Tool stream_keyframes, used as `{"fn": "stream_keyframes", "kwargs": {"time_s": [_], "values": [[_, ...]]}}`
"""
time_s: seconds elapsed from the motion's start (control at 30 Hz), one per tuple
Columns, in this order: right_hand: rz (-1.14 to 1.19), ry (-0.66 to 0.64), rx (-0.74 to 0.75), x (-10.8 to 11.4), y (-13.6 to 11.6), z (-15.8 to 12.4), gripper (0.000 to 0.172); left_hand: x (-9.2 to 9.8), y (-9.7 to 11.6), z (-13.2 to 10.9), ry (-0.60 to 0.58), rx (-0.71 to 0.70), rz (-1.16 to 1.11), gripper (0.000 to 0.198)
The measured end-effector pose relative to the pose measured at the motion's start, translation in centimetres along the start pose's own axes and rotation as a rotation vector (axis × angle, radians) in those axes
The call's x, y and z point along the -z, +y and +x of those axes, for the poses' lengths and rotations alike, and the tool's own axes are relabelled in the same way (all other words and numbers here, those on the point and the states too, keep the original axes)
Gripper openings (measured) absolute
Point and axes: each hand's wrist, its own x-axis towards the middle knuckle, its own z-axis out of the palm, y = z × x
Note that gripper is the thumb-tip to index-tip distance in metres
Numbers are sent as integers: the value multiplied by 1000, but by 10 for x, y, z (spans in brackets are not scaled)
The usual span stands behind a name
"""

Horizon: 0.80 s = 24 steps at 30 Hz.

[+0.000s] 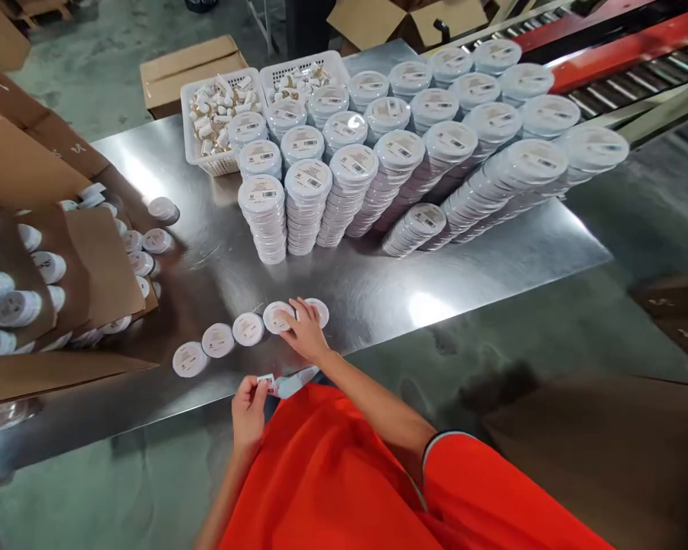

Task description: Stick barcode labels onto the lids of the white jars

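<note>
Several round white tubs with printed lids stand in a slanting row near the front edge of the metal table (372,290). My right hand (306,332) reaches over the right end of this row, its thumb and fingers apart on the lid of one tub (276,318). It partly covers the end tub (319,312). To the left lie three more tubs, the nearest being the middle tub (248,329). Closer to my body, my left hand (249,409) is closed, pinching a strip of labels (290,383) that trails to the right across the red shirt.
Tall stacks of white tubs (309,206) fill the back of the table. Two white baskets (221,163) of small white-and-gold pieces stand behind. An open carton (106,260) with tubs sits left, loose tubs (157,241) beside it. A roller conveyor (613,88) runs back right.
</note>
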Motion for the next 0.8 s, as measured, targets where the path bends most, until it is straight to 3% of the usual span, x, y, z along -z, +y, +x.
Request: {"fn": "stream_keyframes", "kwargs": {"time_s": [0.07, 0.17, 0.27, 0.37, 0.53, 0.8], "values": [[338, 13, -49, 13, -11, -16, 30, -11, 2, 7, -14, -23, -12, 35], [815, -112, -183, 25, -28, -44, 24, -27, 0, 17, -59, -61, -34, 35], [1053, -102, -403, 26, -37, -62, 19, -42, -7, 28, -116, -82, -61, 38], [1105, 2, -519, 27, -35, -70, 19, -53, -11, 35, -196, -82, -57, 40], [1029, 106, -541, 33, -20, -77, 17, -67, -6, 42, -338, -2, -82, 31], [908, 242, -603, 30, -14, -77, 12, -81, -8, 48, -357, 4, -44, 36]]}}
